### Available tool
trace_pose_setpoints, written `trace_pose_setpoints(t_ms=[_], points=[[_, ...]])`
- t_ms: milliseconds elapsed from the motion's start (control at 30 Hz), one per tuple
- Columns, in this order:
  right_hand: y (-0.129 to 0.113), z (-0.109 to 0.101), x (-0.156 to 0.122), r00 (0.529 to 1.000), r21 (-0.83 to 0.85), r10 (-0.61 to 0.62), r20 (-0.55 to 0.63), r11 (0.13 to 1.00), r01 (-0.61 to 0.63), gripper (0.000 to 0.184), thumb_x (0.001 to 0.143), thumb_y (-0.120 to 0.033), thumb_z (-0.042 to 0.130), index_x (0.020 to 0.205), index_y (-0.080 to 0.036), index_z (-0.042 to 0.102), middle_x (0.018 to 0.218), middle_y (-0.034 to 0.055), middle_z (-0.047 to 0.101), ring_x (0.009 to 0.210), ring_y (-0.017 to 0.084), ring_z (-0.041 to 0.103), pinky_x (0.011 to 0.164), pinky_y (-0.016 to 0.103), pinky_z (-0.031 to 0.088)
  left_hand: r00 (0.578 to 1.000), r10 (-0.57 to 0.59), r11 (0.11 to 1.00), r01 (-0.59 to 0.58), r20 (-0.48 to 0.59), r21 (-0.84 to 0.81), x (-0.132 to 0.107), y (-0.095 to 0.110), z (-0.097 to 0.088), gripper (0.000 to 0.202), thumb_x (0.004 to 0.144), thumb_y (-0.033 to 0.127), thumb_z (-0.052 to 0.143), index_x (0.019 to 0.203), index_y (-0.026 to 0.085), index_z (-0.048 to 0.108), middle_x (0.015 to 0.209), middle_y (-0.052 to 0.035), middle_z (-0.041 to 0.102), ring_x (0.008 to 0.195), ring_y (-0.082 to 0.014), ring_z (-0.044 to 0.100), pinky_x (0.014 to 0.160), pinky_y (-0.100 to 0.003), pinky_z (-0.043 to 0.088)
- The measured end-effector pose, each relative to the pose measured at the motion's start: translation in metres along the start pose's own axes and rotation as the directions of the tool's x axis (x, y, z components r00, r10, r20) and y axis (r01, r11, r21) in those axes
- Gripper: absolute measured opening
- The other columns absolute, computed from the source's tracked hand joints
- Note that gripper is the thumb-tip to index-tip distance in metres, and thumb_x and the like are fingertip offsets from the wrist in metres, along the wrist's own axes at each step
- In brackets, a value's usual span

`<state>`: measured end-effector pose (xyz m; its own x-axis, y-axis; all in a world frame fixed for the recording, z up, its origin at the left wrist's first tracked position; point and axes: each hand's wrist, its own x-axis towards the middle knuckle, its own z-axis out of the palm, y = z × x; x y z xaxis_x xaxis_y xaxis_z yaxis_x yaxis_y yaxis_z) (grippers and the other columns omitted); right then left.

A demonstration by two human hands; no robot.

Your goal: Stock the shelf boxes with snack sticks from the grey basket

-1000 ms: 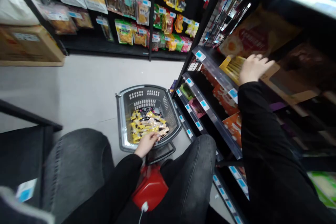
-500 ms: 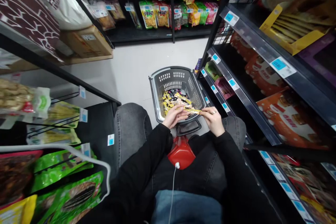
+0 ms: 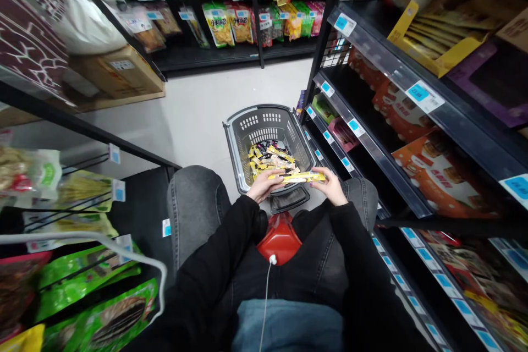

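Observation:
Held level between my two hands, just above the near rim of a grey shopping basket (image 3: 243, 126), is a long, thin yellow snack packet (image 3: 300, 177); it may be more than one lying together. My left hand (image 3: 263, 185) is closed around its left end. At the right end, my right hand (image 3: 331, 186) pinches it between thumb and fingers. Inside the basket lies a loose heap of similar narrow packets (image 3: 268, 157), yellow, black and pale pink. The print on them is too small to read.
The basket stands on the pale floor (image 3: 193, 121) between my knees. A red object (image 3: 280, 239) with a white cable sits at my lap. Shelves with orange boxes (image 3: 437, 170) rise close on the right; hanging snack bags (image 3: 86, 190) and a black shelf (image 3: 142, 198) flank the left.
My right hand has turned and the yellow packet now shows broader and flatter between both hands. The whole view has shifted slightly, so the basket appears further left.

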<state>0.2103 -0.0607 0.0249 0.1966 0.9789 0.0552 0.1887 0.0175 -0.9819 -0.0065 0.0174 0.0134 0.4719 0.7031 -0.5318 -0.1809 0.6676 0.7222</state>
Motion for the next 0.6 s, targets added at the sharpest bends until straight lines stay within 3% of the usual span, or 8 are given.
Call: trace_pose_setpoints(t_ms=[100,233,600], points=[[0.005,-0.009,0.004,0.990,0.160,0.141,-0.017,0.978,-0.136,0.038,0.058,-0.033,0.074,0.093,-0.019,0.065,0.099,0.0067,0.063,0.092,0.022,0.060,0.077,0.036,0.053,0.998,0.036,0.996,-0.039,0.043,0.078,0.001,-0.001,-0.001,0.041,0.053,0.012,0.078,0.091,0.011,0.065,0.094,-0.0082,0.067,0.082,-0.0191,0.065,0.085,-0.036,0.052],[0.003,-0.015,0.004,0.981,0.217,0.195,0.014,0.957,-0.194,0.030,0.055,-0.031,0.075,0.081,-0.018,0.068,0.105,0.0085,0.064,0.097,0.024,0.059,0.076,0.037,0.054,0.991,0.127,0.967,-0.135,0.048,0.215,0.000,-0.001,0.001,0.046,0.045,0.018,0.081,0.088,0.010,0.068,0.098,-0.0097,0.066,0.082,-0.0229,0.065,0.085,-0.044,0.051],[0.003,-0.016,0.003,0.990,0.193,0.137,-0.015,0.972,-0.132,0.017,0.060,-0.031,0.072,0.071,-0.019,0.067,0.095,0.0077,0.067,0.091,0.024,0.062,0.073,0.038,0.054,0.974,0.225,0.948,-0.223,0.021,0.228,-0.005,0.002,0.006,0.031,0.052,0.029,0.078,0.075,0.010,0.069,0.087,-0.0082,0.067,0.070,-0.0204,0.063,0.072,-0.043,0.056]])
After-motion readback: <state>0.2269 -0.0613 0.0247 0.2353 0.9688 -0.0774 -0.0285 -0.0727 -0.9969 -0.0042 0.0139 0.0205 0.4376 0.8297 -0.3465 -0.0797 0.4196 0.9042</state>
